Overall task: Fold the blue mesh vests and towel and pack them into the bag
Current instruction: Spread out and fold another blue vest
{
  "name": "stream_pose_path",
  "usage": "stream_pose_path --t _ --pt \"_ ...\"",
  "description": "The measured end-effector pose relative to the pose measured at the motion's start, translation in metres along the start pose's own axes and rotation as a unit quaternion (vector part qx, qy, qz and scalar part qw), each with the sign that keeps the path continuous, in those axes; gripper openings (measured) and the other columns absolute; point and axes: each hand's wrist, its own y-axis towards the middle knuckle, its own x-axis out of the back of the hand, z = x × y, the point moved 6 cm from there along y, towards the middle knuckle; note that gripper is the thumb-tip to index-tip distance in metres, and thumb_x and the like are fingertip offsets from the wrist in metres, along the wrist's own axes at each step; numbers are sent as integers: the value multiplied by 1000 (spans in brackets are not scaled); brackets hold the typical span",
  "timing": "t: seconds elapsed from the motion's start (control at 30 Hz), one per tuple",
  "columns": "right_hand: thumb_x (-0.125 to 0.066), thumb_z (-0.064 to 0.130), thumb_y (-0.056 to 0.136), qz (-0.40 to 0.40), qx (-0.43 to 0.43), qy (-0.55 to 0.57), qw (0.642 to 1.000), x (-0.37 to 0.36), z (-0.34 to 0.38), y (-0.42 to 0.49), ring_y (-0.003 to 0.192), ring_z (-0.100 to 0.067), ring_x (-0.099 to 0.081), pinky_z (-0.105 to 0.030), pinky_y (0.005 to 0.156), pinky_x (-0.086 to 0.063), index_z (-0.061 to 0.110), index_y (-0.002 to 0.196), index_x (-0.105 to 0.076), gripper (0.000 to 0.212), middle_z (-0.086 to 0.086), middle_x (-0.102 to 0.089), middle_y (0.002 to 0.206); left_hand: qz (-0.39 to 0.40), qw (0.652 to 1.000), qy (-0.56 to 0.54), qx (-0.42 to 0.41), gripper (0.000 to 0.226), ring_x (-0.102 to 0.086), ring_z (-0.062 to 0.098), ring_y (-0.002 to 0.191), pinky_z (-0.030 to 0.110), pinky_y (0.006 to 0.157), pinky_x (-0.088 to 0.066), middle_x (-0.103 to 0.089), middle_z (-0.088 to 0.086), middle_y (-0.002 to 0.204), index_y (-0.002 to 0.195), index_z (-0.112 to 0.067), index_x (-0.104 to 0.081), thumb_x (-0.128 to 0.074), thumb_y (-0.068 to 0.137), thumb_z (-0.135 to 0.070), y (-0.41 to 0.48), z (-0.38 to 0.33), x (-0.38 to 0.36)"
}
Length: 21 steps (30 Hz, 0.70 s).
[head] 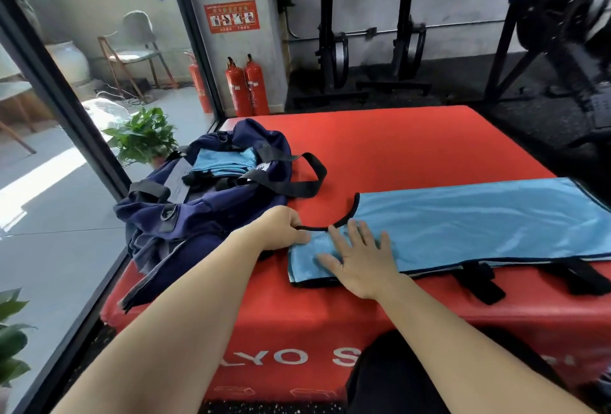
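Note:
A light blue mesh vest (469, 222) with black trim lies folded lengthwise along the near edge of the red padded box (396, 152). My left hand (284, 226) pinches the vest's black-trimmed shoulder end at its left. Flat on the same end rests my right hand (355, 256), fingers spread. To the left, the navy bag (211, 212) lies open on the box's corner. Folded light blue fabric (224, 160) sits inside it. The bag's black strap (307, 175) loops out onto the red surface.
Black straps (479, 281) hang over the box's front edge under the vest. A glass wall (66, 109) and potted plants (145, 136) stand at left. Two red fire extinguishers (246, 86) and black gym machines (363, 33) are behind the box.

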Motion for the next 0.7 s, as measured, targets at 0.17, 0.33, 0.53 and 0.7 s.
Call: stream_pose_path --t 0.17,0.33,0.53,0.7 --pt "-11 73 92 -1 -11 -15 1000 -11 2 1 147 -26 23 -61 114 12 36 154 10 75 -7 20 162 12 998 50 35 29 -58 17 86 34 80 -51 -58 -4 89 73 -28 -51 -78 68 -37 7 9 -8" --pt "-14 77 89 -3 -10 -16 1000 -12 2 0 147 -26 25 -62 113 15 37 153 12 80 -7 22 161 -37 981 189 16 17 -55 18 111 33 92 -33 -61 -9 110 100 -28 -52 -60 85 -27 4 3 -5" --pt "-15 80 86 -9 -16 -17 1000 -14 3 0 146 -27 26 -64 112 14 37 153 13 84 -8 24 160 -198 965 165 50 17 -59 28 94 32 71 -41 -64 1 103 101 -19 -58 -52 85 -16 -18 -2 24" --pt "-14 81 86 -5 -16 -17 1000 -12 5 -1 146 -28 26 -65 111 14 37 153 14 85 -8 24 160 -157 967 162 121 25 -62 28 87 31 67 -44 -65 5 94 83 -12 -52 -57 89 -36 -35 0 4"
